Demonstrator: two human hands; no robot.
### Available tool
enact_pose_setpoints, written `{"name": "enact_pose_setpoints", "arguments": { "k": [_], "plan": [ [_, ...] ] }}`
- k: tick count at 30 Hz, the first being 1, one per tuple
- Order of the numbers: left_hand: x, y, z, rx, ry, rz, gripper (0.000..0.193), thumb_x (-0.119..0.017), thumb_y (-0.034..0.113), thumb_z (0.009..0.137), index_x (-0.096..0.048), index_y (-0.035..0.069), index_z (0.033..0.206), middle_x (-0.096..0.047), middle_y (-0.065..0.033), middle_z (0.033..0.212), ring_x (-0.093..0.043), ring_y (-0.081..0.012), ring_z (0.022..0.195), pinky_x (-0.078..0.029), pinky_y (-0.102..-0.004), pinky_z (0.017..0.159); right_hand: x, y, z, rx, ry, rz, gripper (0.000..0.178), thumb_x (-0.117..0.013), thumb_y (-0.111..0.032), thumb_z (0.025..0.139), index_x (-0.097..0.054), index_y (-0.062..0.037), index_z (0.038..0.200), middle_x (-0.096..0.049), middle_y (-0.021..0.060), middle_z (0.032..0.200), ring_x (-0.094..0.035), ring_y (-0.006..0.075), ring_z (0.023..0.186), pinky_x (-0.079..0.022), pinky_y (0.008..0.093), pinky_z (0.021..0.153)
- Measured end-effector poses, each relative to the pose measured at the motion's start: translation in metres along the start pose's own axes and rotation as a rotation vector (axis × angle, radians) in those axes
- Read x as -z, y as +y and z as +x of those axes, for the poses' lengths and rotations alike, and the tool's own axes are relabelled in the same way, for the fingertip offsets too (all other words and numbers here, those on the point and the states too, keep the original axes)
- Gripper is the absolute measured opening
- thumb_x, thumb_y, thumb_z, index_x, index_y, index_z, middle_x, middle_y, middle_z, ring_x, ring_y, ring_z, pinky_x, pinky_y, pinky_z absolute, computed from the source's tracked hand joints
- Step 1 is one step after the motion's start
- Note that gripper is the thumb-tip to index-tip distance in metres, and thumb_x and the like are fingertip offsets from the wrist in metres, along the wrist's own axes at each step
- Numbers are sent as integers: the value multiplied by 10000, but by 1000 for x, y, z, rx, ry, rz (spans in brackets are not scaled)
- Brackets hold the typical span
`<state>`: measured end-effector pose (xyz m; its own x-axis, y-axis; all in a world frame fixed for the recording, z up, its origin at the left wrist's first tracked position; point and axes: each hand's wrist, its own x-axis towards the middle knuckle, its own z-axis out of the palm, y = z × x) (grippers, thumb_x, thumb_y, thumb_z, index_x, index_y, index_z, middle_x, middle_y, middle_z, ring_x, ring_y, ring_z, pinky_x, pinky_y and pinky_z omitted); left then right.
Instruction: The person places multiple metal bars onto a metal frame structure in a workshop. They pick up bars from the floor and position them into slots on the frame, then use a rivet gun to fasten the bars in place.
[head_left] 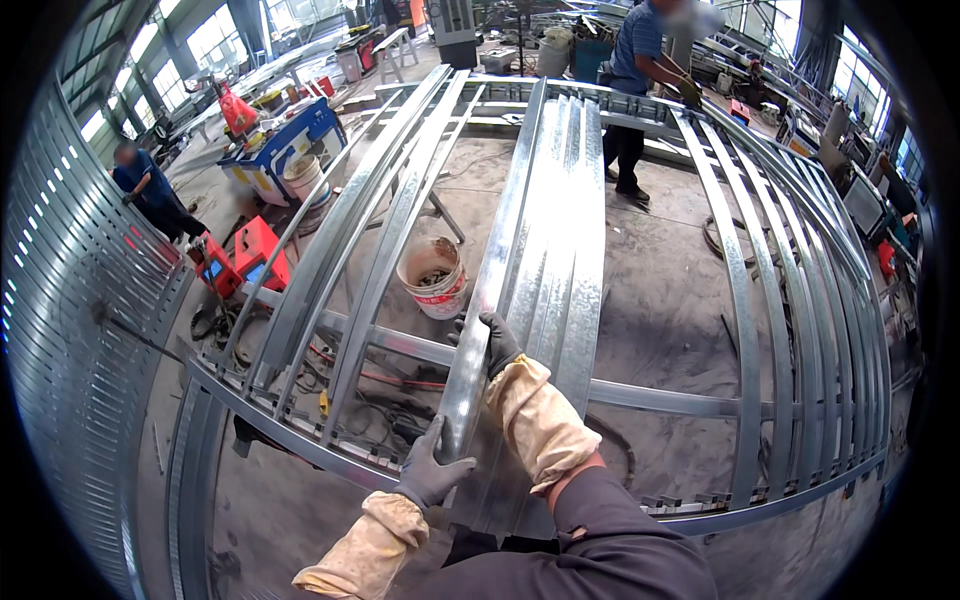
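Note:
A long galvanized steel channel (505, 235) runs away from me, lifted at its near end beside a stack of similar channels (572, 230). My right hand (497, 345), in a dark grey glove, is wrapped round this channel a little way up from its near end. At that end is my left hand (432, 470), also gloved, its fingers stretched along the left side and its thumb spread apart. Light cloth sleeve covers show at both wrists. A steel frame (420, 345) with crossbars lies below the channels.
A bucket (433, 280) of small metal parts stands within the frame. More channels (790, 300) lie to the right, others (370, 210) to the left. Red machines (260, 252) and cables sit on the floor at left. One person (640, 70) works at the far side, another (155, 190) at far left.

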<state>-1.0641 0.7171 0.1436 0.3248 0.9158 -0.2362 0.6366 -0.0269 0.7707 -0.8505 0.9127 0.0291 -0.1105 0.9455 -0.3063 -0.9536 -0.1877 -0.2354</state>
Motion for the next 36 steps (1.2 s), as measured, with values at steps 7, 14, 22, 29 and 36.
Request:
{"name": "enact_pose_setpoints", "arguments": {
  "k": [7, 14, 22, 29, 36],
  "plan": [
    [30, -16, 3, 117, 13, 82, 1087, -878, 430, 665, -368, 13, 1529, -568, -241, 1278, -572, -342, 1212, -454, -407, 1045, -5, 34, 14, -74, -37, -10, 455, -612, -274, 899, -601, 54, 1215, -695, 187, 1098, -673, 369, 1014, -555, 537, 970],
    [26, -32, 15, 136, 65, 241, 1062, -840, 476, 682, -350, 116, 1553, -516, -245, 1336, -567, -389, 1212, -476, -448, 1027, 8, 38, 29, -181, -163, 90, 602, -605, -349, 889, -556, 55, 1333, -658, 218, 1228, -639, 394, 1131, -478, 511, 1086],
    [39, -76, 25, 60, 157, 232, 1063, -868, 463, 646, -375, 187, 1547, -553, -222, 1209, -592, -402, 1125, -507, -463, 939, 20, 45, 55, -14, 165, -721, 517, -558, -420, 987, -565, -1, 1289, -691, 172, 977, -675, 321, 849, -563, 439, 767],
    [90, -98, 40, 141, 67, 287, 1076, -873, 377, 658, -323, 175, 1560, -549, -253, 1251, -602, -398, 1163, -495, -442, 1000, -70, 53, -94, 487, -190, -2242, 308, -674, -301, 925, -692, -85, 1144, -690, 116, 1069, -658, 272, 1047, -476, 407, 973],
    [76, -105, 55, 213, -56, 331, 1148, -872, 426, 647, -256, 169, 1581, -546, -302, 1296, -591, -412, 1204, -489, -432, 1023, -28, 105, -116, 91, -877, -2706, 359, -572, -469, 941, -753, -160, 923, -704, 36, 912, -635, 259, 1047, -265, 566, 1171]
  ]
}}
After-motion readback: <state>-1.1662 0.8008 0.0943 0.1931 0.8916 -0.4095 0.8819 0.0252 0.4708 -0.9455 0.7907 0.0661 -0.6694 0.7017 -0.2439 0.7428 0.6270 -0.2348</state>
